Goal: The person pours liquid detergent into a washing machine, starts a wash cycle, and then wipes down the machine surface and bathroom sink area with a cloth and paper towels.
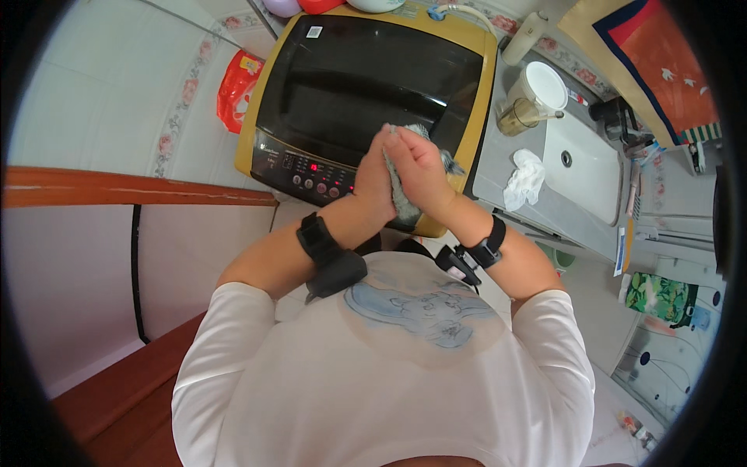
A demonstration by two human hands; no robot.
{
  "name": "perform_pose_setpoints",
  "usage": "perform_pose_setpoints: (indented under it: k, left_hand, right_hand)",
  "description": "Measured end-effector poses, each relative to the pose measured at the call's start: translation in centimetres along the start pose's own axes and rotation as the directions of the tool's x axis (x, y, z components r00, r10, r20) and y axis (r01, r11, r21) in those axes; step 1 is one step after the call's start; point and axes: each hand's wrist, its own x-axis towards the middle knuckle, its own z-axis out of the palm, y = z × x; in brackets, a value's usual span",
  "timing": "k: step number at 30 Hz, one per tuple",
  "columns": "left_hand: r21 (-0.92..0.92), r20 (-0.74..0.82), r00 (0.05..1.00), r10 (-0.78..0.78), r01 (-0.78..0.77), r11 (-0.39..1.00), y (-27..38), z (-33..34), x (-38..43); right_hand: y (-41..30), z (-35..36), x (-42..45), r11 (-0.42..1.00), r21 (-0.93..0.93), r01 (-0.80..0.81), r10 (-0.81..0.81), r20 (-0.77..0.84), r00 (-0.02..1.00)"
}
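A grey cloth [401,195] is pressed between my two hands over the near right part of a top-loading washing machine [373,82]. My left hand [374,175] lies flat along the cloth's left side. My right hand [421,169] closes over it from the right, with its fingers bent. Part of the cloth sticks out behind my right hand, and its middle is hidden. The machine has a dark lid, shut, and a gold-coloured frame. Its control panel [309,175] shows lit red digits and small red lights.
Right of the machine, a grey counter [490,169] bears a crumpled white cloth [525,180], a brown translucent cup [518,118], a white tub [544,87] and a bottle [525,38]. A white sink [589,175] is set in it. A red plastic bag [236,93] hangs at the machine's left.
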Motion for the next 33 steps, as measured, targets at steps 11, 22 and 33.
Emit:
perform_pose_setpoints:
  k: [11,22,33]
  left_hand:
    - [0.87,0.413,0.72,0.557,-0.493,-0.007,16.5,-12.2,5.3]
    - [0.882,0.087,0.89,0.447,-0.277,0.38,21.3,-24.0,4.9]
    - [0.917,0.331,0.807,0.49,-0.397,0.034,23.3,-24.1,7.6]
  right_hand:
    - [3.4,-5.4,7.9,0.099,-0.995,-0.002,-0.467,-0.048,0.883]
    - [13.3,8.5,14.0,0.467,-0.829,-0.308,0.458,-0.071,0.886]
    - [14.4,6.1,13.5,0.423,-0.903,-0.07,0.438,0.136,0.888]
